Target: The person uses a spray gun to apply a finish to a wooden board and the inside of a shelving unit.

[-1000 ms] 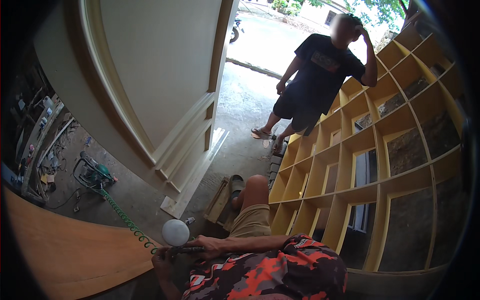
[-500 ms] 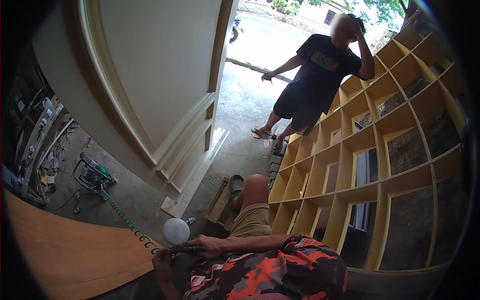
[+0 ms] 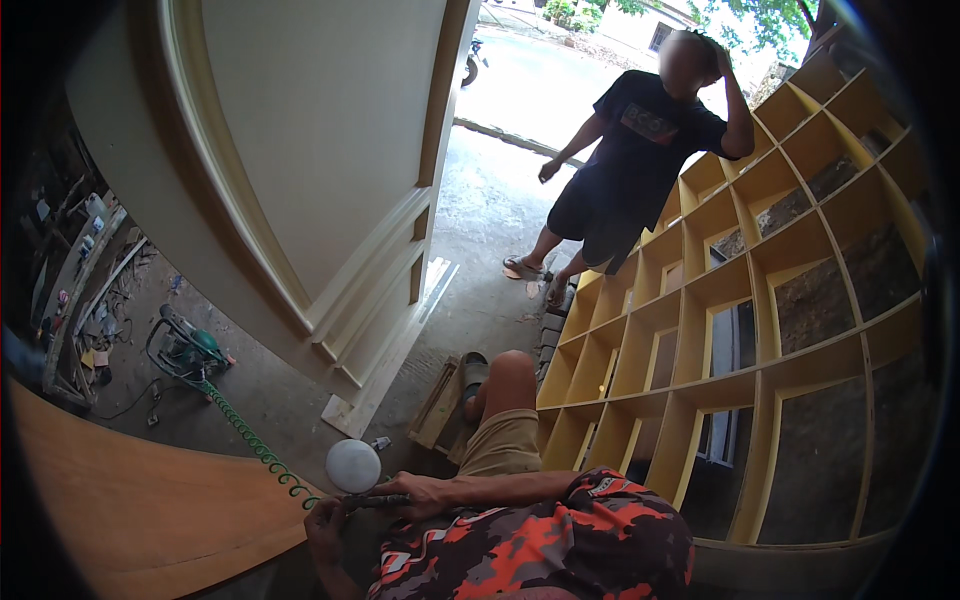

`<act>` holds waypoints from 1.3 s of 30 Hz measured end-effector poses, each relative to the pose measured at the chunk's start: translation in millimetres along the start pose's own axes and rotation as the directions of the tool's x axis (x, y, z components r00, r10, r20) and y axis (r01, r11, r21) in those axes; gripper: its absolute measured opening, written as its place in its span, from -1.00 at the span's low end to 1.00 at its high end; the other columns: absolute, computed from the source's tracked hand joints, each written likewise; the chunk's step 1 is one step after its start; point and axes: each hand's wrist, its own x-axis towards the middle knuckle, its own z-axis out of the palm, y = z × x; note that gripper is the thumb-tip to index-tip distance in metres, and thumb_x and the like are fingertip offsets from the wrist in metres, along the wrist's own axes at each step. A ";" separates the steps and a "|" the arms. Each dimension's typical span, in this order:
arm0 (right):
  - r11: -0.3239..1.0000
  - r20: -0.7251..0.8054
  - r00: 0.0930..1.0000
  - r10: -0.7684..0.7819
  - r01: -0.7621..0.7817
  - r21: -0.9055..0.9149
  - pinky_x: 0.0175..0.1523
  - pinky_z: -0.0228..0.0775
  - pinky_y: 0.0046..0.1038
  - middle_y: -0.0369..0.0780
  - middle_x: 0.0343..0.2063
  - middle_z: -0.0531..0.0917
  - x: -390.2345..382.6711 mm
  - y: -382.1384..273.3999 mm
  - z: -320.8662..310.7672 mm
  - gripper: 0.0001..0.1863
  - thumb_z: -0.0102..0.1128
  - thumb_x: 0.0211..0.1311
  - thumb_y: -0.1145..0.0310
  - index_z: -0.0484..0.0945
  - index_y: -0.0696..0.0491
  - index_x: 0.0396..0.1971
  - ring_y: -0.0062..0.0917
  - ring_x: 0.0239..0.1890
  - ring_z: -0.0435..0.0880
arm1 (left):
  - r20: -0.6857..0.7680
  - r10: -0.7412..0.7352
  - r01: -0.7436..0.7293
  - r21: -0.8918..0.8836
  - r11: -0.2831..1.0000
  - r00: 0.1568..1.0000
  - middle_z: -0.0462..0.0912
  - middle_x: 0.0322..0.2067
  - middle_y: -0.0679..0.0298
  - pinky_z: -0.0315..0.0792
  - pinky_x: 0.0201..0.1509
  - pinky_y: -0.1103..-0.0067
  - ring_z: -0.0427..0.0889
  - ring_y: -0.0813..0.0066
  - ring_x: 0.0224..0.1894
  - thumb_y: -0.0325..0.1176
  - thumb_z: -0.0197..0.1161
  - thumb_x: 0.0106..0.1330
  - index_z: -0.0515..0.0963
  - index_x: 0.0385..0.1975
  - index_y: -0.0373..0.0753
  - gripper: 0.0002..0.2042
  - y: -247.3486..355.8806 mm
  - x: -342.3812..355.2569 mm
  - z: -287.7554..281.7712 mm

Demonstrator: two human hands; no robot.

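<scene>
spray gun (image 3: 372, 498) between both hands — right hand (image 3: 425, 493) gripping, left hand (image 3: 325, 520) beneath

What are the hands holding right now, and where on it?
Both the left hand and the right hand grip a spray gun along its dark body, below the white cup.
</scene>
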 end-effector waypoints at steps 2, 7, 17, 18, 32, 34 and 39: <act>0.999 0.026 0.999 0.037 -0.037 0.006 -0.31 0.49 -0.22 0.04 -0.44 0.73 0.2 -8.0 -1.6 -0.48 0.28 0.38 0.47 0.58 0.23 0.33 -0.28 -0.50 0.72 | 0.074 0.049 -0.055 0.075 0.996 0.996 0.75 -0.08 0.22 0.52 0.10 0.49 0.69 0.45 -0.05 -0.48 0.42 0.47 0.68 -0.12 -0.30 -0.91 -7.7 -1.6 -9.9; 1.000 0.042 0.999 0.000 0.000 0.002 -0.32 0.49 -0.21 0.03 -0.45 0.72 -0.1 -2.1 -2.5 -0.48 0.26 0.36 0.48 0.58 0.23 0.32 -0.29 -0.51 0.72 | 0.114 0.078 -0.094 0.147 0.985 0.990 0.73 -0.04 0.19 0.51 0.10 0.46 0.66 0.44 -0.05 -0.53 0.42 0.42 0.64 -0.17 -0.29 -0.91 -13.0 -0.1 -13.6; 1.000 0.076 0.997 0.007 -0.009 0.019 -0.35 0.48 -0.23 0.02 -0.48 0.71 -4.3 -12.5 -6.4 -0.47 0.26 0.38 0.47 0.56 0.21 0.35 -0.34 -0.53 0.70 | 0.199 0.083 -0.109 0.125 0.986 0.977 0.72 -0.04 0.18 0.51 0.12 0.47 0.66 0.43 -0.03 -0.54 0.38 0.45 0.59 -0.16 -0.29 -0.90 4.8 -5.0 -2.4; 1.000 0.078 0.997 0.006 -0.008 0.019 -0.35 0.48 -0.23 0.02 -0.48 0.71 -4.3 -12.1 -6.2 -0.47 0.26 0.38 0.47 0.56 0.21 0.35 -0.34 -0.53 0.70 | 0.197 0.084 -0.110 0.125 0.986 0.977 0.72 -0.04 0.18 0.51 0.12 0.47 0.66 0.43 -0.03 -0.54 0.38 0.45 0.59 -0.16 -0.29 -0.90 1.8 -4.9 -4.9; 0.995 -0.007 0.995 -0.098 0.098 0.037 -0.32 0.45 -0.25 0.01 -0.46 0.70 0.1 -9.1 -4.4 -0.43 0.25 0.42 0.46 0.51 0.19 0.41 -0.36 -0.53 0.63 | -0.098 0.048 -0.030 0.181 0.983 0.994 0.71 -0.21 0.26 0.52 -0.11 0.54 0.66 0.53 -0.20 -0.52 0.36 0.47 0.72 -0.08 -0.35 -0.88 -6.1 -2.8 4.3; 0.997 0.014 0.998 -0.068 0.067 0.032 -0.31 0.46 -0.24 0.01 -0.45 0.70 -1.9 -8.1 -5.0 -0.43 0.26 0.42 0.45 0.51 0.21 0.41 -0.35 -0.52 0.64 | -0.082 0.080 -0.056 0.260 0.964 0.993 0.72 -0.24 0.26 0.53 -0.12 0.53 0.67 0.53 -0.22 -0.52 0.36 0.47 0.72 -0.06 -0.37 -0.87 -1.4 -1.9 8.7; 0.999 0.040 0.999 -0.036 0.036 0.011 -0.31 0.47 -0.24 0.00 -0.44 0.71 -4.1 -0.1 -1.8 -0.44 0.26 0.42 0.45 0.51 0.23 0.39 -0.34 -0.50 0.67 | -0.053 0.116 -0.099 0.251 0.963 0.992 0.74 -0.27 0.29 0.54 -0.11 0.52 0.67 0.55 -0.23 -0.51 0.36 0.48 0.73 -0.05 -0.39 -0.86 -0.8 -2.0 12.7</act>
